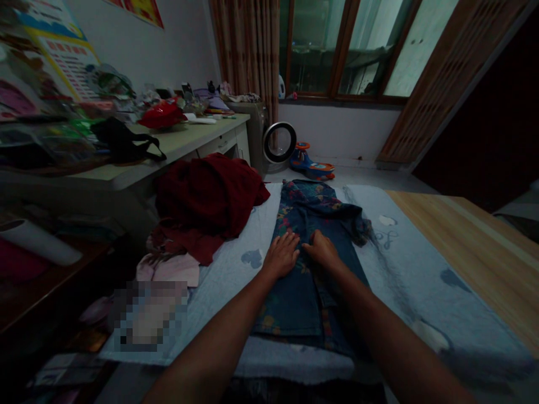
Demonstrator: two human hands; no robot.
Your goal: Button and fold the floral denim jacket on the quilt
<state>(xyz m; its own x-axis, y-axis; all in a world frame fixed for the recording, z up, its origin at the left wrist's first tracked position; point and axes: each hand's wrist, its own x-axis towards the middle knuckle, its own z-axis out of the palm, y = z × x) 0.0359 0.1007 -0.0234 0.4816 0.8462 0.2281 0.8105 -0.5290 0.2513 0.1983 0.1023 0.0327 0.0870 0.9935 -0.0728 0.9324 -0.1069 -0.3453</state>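
A blue denim garment (290, 303) with a flower print lies spread on a light blue cloth (236, 292) in front of me. One of its sleeves (343, 216) is bent out to the right near the top. My left hand (283, 253) rests flat on its left half, fingers stretched forward. Just to the right, my right hand (322, 249) is curled on the fabric near the middle, its thumb pointing left. The fingers seem closed on the cloth there, though their tips are partly hidden.
Dark red clothing (214, 191) is heaped to the left, beside pink clothing (168, 269). A cluttered desk (202, 137) runs along the left wall. Bare wooden board (458, 235) shows at right. Beyond stand a round bladeless fan (279, 143) and a ride-on toy (311, 165).
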